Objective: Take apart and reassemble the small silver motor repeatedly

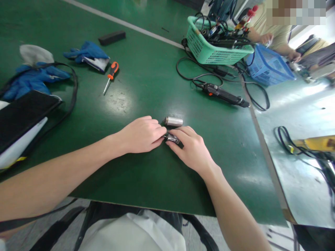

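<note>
Held between left hand (146,136) and right hand (192,144), seemingly for steadiness: small, shiny metal part (172,138), on the near side of smooth silver cylinder (174,121).
Both closed on it, exact left hold hard to make out. Beyond the cylinder, on glossy green tabletop (131,181): orange-handled screwdriver (113,70) leftward, black corded tool (224,96) rightward.

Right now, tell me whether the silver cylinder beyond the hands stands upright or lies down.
Lying down: the silver cylinder has its long side along the green tabletop.
</note>
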Tool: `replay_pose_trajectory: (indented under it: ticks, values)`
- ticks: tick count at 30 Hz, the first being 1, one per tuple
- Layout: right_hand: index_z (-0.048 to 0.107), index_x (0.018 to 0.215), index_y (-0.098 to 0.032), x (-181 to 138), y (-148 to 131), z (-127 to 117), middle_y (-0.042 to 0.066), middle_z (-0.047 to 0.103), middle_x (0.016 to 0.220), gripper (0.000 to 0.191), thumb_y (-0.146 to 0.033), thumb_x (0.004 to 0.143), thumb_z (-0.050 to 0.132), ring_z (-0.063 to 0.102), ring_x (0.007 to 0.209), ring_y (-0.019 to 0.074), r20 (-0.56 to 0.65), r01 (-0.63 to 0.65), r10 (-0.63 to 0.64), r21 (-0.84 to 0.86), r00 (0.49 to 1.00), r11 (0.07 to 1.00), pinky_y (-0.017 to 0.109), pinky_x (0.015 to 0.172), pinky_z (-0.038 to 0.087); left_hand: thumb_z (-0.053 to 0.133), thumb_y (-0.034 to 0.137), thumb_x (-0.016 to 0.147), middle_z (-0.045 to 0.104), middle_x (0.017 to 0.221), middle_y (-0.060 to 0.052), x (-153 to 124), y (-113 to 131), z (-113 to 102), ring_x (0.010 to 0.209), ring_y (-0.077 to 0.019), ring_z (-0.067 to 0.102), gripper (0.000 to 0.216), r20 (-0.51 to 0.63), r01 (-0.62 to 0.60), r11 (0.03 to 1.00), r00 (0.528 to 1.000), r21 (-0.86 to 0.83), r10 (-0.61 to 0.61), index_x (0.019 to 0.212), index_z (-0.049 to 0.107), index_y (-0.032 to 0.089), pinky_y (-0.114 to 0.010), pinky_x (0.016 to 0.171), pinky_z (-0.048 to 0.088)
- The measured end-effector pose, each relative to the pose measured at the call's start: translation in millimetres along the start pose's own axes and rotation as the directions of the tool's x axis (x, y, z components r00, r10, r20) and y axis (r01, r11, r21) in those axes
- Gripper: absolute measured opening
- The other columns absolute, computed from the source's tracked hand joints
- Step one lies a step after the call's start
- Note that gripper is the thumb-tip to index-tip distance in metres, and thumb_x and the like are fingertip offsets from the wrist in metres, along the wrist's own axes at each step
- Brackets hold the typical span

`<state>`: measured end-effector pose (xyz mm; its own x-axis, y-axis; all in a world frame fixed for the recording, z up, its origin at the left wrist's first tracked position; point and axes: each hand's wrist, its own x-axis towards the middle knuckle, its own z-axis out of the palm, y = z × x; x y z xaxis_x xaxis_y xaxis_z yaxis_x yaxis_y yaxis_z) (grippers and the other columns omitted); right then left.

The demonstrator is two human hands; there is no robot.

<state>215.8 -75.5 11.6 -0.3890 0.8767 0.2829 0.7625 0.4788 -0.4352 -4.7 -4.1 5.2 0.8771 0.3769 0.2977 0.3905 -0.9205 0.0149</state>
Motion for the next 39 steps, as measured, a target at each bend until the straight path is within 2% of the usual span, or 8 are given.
replay_pose_trajectory:
  ticks: [18, 23, 32, 39]
  values:
    - [0.069, 0.116, -0.021, 0.5, -0.6, -2.3, 0.010, 0.073, 0.110, 0.019, -0.025, 0.099, 0.063, 0.066, 0.105, 0.0293, 0.006, -0.026, 0.026, -0.004, 1.000, 1.000, 0.047, 0.095, 0.056, 0.051, 0.027, 0.099, 0.066, 0.073, -0.004, 0.7, -1.5, -3.1, 0.069, -0.0189, 0.061, 0.025, -0.014, 0.092, 0.996, 0.996, 0.008, -0.092, 0.081, 0.064, 0.017, -0.034, 0.070, 0.043]
    - [0.069, 0.116, -0.021, -0.3, 0.1, -1.6, 0.010, 0.073, 0.109, 0.019, -0.025, 0.098, 0.063, 0.066, 0.105, 0.0290, 0.004, -0.036, 0.036, -0.006, 0.999, 0.999, 0.047, 0.095, 0.056, 0.052, 0.027, 0.098, 0.066, 0.074, -0.005, 0.0, -1.0, -2.9, 0.071, -0.0191, 0.061, 0.023, 0.016, 0.101, 0.995, 0.995, 0.004, -0.101, 0.082, 0.065, 0.017, -0.034, 0.071, 0.043]
    - [0.069, 0.115, -0.018, 0.7, -0.6, 0.2, 0.011, 0.072, 0.109, 0.019, -0.024, 0.097, 0.064, 0.066, 0.104, 0.0297, 0.003, -0.031, 0.031, -0.025, 1.000, 0.999, 0.046, 0.095, 0.056, 0.053, 0.029, 0.100, 0.067, 0.074, -0.005, -0.3, -0.6, -2.0, 0.069, -0.0188, 0.062, 0.025, 0.031, 0.071, 0.997, 0.997, -0.012, -0.071, 0.082, 0.066, 0.017, -0.033, 0.069, 0.043]
    - [0.069, 0.116, -0.020, 0.1, 0.3, -0.1, 0.011, 0.072, 0.109, 0.019, -0.024, 0.098, 0.063, 0.066, 0.104, 0.0294, 0.008, -0.035, 0.035, -0.020, 0.999, 0.999, 0.047, 0.095, 0.056, 0.051, 0.029, 0.101, 0.066, 0.074, -0.005, -0.5, -1.4, -1.1, 0.068, -0.0196, 0.062, 0.026, 0.022, 0.066, 0.998, 0.998, -0.019, -0.066, 0.082, 0.066, 0.017, -0.034, 0.068, 0.045]
